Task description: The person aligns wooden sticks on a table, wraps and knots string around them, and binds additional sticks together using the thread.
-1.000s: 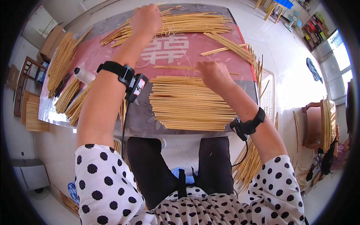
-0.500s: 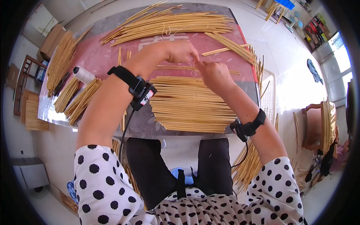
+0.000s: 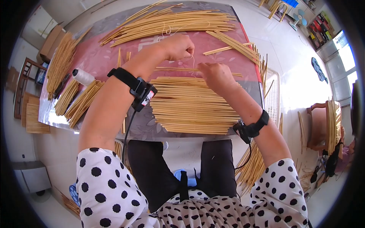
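While the left hand (image 3: 178, 47) pinches fine white thread (image 3: 194, 62) between closed fingertips, the right hand's (image 3: 216, 75) fingers bunch together at a slender straw-yellow stalk (image 3: 173, 69); their exact grip cannot be told. Just nearer the body, smooth, parallel stalks form a flat, uneven-ended panel (image 3: 195, 108) on the glossy tablecloth (image 3: 140, 127).

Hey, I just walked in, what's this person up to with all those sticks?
Someone sits at a table, working thread around thin stalks. Their left hand pinches white thread; their right hand is at a thin stalk just beyond a flat row of stalks. More stalks lie farther back, and a thread spool lies at left.
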`<state>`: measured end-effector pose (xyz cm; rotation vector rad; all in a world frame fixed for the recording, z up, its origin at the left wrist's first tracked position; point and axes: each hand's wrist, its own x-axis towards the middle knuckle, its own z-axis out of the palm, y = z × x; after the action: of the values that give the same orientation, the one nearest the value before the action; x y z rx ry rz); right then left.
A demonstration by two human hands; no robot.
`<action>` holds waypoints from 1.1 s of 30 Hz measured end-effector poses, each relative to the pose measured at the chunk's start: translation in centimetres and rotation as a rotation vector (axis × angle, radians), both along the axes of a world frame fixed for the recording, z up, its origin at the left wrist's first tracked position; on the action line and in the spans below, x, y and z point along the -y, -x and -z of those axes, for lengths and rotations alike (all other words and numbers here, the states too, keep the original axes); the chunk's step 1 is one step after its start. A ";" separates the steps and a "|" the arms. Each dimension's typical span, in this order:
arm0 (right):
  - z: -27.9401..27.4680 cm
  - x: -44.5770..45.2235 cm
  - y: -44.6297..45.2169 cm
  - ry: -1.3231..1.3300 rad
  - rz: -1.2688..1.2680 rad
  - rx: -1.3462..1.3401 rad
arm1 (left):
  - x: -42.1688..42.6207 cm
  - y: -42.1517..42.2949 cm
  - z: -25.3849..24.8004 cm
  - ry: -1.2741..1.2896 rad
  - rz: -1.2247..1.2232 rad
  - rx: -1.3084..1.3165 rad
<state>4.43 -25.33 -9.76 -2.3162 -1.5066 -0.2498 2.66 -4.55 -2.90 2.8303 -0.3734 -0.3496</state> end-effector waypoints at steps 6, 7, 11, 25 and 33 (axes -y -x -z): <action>-0.7 0.0 0.3 0.017 0.028 0.016 | -0.5 -0.1 2.4 0.086 0.178 0.502; -0.7 0.0 0.2 -0.007 0.018 0.029 | -0.3 -0.1 2.3 0.087 0.179 0.502; -0.8 0.1 0.3 -0.015 0.010 0.055 | 0.5 -0.5 2.4 0.169 0.201 0.220; -0.4 0.0 0.0 0.044 0.064 0.005 | 0.5 0.4 2.1 0.149 0.134 -0.036; -0.5 0.0 0.4 0.023 0.027 -0.047 | 0.9 0.6 0.9 -0.192 -0.147 0.249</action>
<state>3.99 -25.32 -9.21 -2.3449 -1.4643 -0.1852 2.07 -5.45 -3.78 3.0763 -0.1864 -0.0014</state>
